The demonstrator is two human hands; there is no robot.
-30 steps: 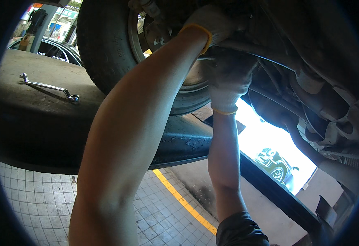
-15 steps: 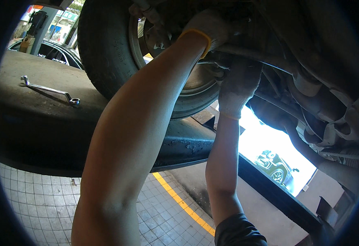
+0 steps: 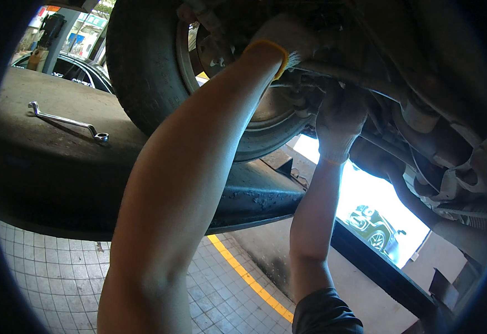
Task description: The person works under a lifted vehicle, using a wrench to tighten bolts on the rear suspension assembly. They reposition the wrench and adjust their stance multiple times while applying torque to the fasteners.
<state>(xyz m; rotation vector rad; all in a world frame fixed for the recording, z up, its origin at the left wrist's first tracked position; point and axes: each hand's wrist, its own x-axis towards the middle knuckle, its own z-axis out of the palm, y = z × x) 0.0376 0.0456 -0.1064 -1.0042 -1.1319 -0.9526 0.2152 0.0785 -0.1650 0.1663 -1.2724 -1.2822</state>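
My left hand point(image 3: 285, 38), in a pale knit glove with a yellow cuff, reaches up into the dark underside of a car, beside the inner side of a wheel with a black tire point(image 3: 143, 64). Shadow hides its fingers. Lower and to the right, my gloved right hand point(image 3: 339, 125) is raised below a long suspension arm point(image 3: 360, 79). It looks closed like a fist, but whatever it grips is lost in the dark. A shiny offset ring wrench point(image 3: 68, 121) lies by itself on the lift platform point(image 3: 18, 92) at left.
The thick dark edge of the platform point(image 3: 60, 209) runs beneath the wheel. Exhaust and chassis parts point(image 3: 433, 139) hang low at right. Below is a tiled floor point(image 3: 54, 261) with a yellow line point(image 3: 249, 278). A dark beam point(image 3: 382, 267) slopes down at lower right, before a bright poster point(image 3: 355, 189).
My right hand and forearm have shifted to the right, away from the wheel rim. The left hand stays in nearly the same place, and the wrench has not moved.
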